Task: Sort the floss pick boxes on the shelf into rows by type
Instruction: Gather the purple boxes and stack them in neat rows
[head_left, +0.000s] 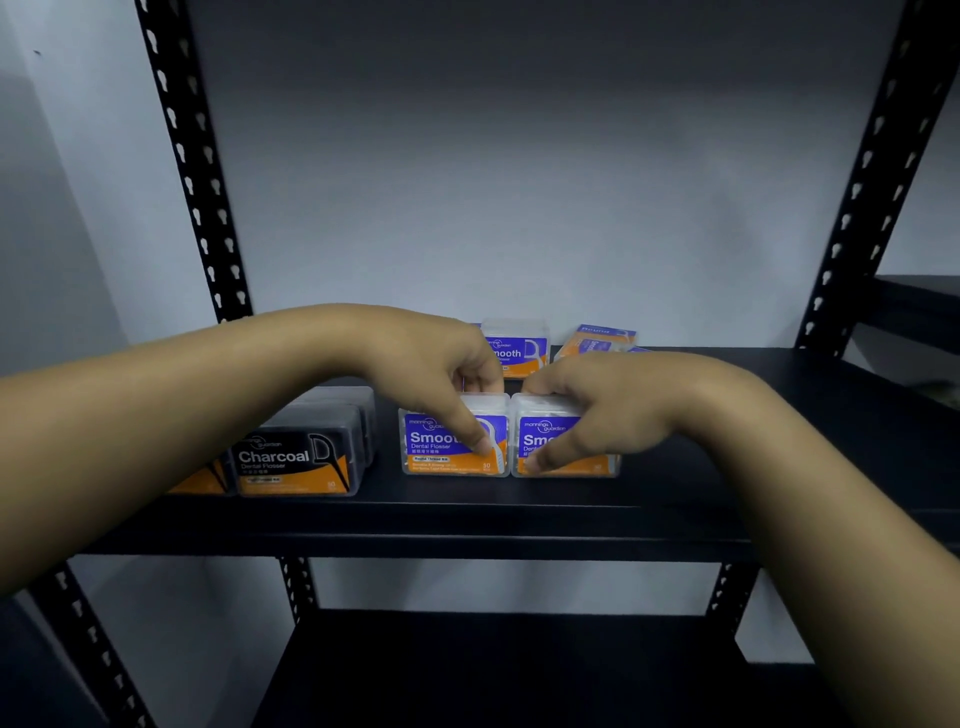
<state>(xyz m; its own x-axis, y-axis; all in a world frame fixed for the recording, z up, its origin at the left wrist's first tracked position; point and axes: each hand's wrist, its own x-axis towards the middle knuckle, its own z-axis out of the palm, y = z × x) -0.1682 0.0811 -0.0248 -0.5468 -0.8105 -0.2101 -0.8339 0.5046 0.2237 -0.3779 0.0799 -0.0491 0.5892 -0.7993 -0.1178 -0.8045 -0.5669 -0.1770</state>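
**Two Smooth boxes being squared up at the shelf front**

Head view: forearms are reaching in from both lower corners, nearest the lens. Left hand (441, 374) is curling over the left Smooth box (453, 441), thumb lying down its blue label and fingers going behind the lid, so it is grasping that box. Right hand (587, 405) is gripping the right Smooth box (563, 441) the same way, thumb on the front face. Both boxes are standing upright, touching side by side near the front edge of the black shelf (467, 519). Just to the left, Charcoal boxes (298, 462) are sitting in their own row. Behind, a third Smooth box (519, 351) is standing upright, and a tilted box (597, 340) is leaning at the back right.

These clear plastic cases are looking light, rigid and rather slick; pinching front and back faces near the lid is probably giving the surest hold.
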